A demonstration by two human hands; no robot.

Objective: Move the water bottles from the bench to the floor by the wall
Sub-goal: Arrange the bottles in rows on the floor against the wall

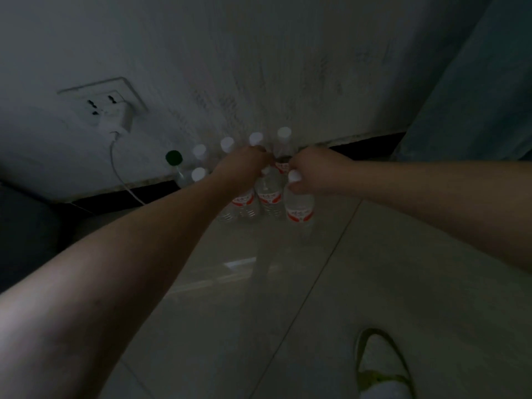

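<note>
1. Clear plastic water bottles with white caps and red labels (269, 194), clustered upright on the pale glossy tiled floor (359, 283) against the scuffed white wall (259, 67).
2. Right hand (313, 175) curled around the nearest bottle's neck.
3. Left hand (244, 168) down among the caps; grip unclear.
4. Green-capped bottle (174, 158) at left, near white wall charger (118, 119).

Tiled floor (374, 283) bears clustered water bottles (298, 210).
</note>
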